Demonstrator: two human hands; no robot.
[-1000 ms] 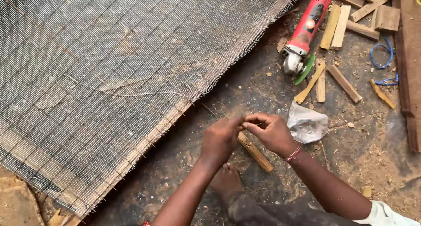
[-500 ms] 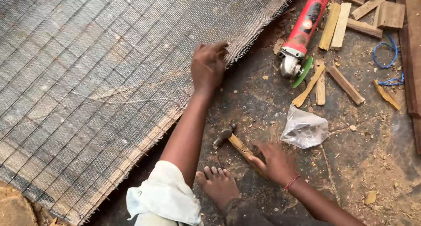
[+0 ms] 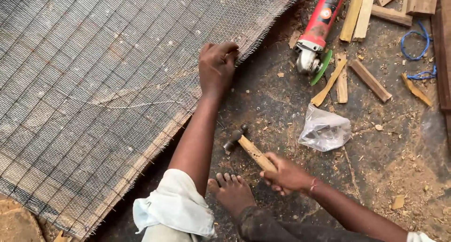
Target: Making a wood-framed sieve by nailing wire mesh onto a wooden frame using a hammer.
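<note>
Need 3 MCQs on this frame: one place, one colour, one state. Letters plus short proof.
1. Where does the left hand rest?
A. on the wire mesh edge
B. on the plastic bag
C. on the grinder

2. What colour is the angle grinder body?
A. blue
B. red
C. yellow

3. What is the state of the right hand?
A. open and empty
B. closed on the hammer handle
C. flat on the ground

A: fingers press the wire mesh edge.
B: red casing, green guard.
B: fingers wrap the wooden handle of the hammer.
</note>
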